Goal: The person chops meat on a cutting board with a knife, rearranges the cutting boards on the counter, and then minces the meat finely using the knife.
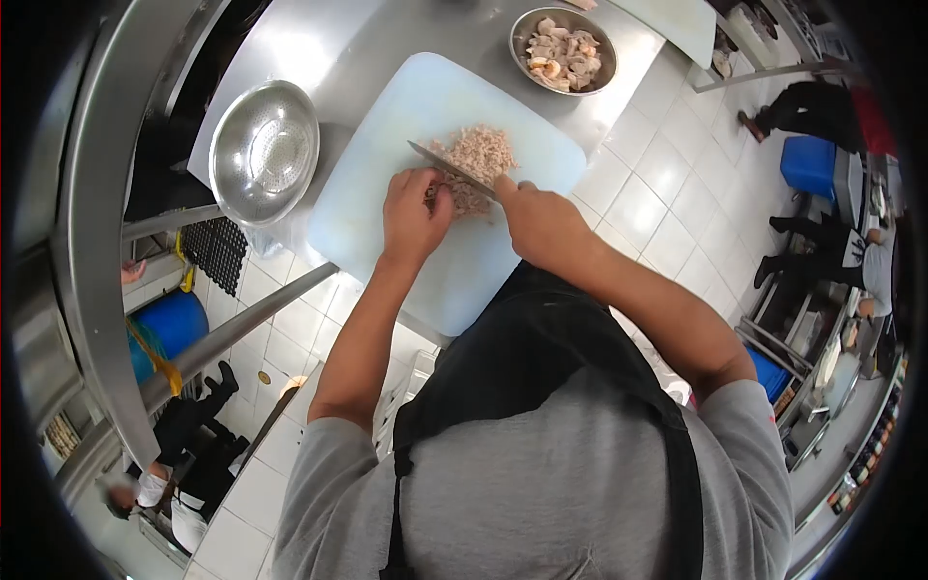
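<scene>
My right hand (546,222) is closed around the handle of a kitchen knife (454,169). Its blade points left and lies across a heap of finely chopped pale meat (486,150), with more bits on the near side. At the blade's left end is my left hand (416,215), fingers curled in and thumb bent toward them; what they press on, if anything, is hidden. Under both hands lies a white cutting board (377,145). Beyond it, at the upper right, a metal bowl (519,60) holds larger chunks of meat.
A steel colander (224,159) stands left of the board on the steel table (353,34). Another board (677,24) is at the top right. A steel post (92,242) rises on the left. Other people are at the right and lower left, on the tiled floor (648,184).
</scene>
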{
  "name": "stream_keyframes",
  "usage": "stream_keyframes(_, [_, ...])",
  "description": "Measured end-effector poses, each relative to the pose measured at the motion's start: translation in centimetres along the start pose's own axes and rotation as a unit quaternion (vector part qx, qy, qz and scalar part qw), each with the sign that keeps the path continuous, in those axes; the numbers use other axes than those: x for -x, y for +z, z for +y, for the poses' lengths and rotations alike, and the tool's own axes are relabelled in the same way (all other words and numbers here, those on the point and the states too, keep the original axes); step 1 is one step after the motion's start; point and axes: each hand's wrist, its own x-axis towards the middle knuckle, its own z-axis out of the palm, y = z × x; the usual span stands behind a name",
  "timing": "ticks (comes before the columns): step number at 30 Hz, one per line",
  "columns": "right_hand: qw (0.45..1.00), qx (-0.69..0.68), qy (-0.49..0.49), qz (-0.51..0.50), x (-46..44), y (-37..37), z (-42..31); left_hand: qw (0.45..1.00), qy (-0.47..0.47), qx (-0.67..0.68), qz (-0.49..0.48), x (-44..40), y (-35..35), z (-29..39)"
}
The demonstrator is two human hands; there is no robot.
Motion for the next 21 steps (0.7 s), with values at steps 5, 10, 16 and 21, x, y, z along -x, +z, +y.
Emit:
stream_keyframes(5, [1.000,0.000,0.000,-0.003,1.1,-1.0,-0.9,1.000,-0.008,-0.011,0.001,-0.1,-0.2,0.2])
stream_keyframes(10, [1.000,-0.010,0.018,-0.017,0.7,0.8,-0.8,0.999,-0.010,-0.039,-0.018,0.4,-0.1,-0.2])
stream_keyframes(16, [1.000,0.010,-0.007,-0.010,2.0,-1.5,-1.5,0.999,0.004,-0.035,0.001,0.7,-0.5,0.1])
stream_keyframes(21, [1.000,-0.018,-0.005,-0.017,0.2,0.1,-0.6,0.999,0.025,-0.048,0.002,0.7,-0.4,-0.5])
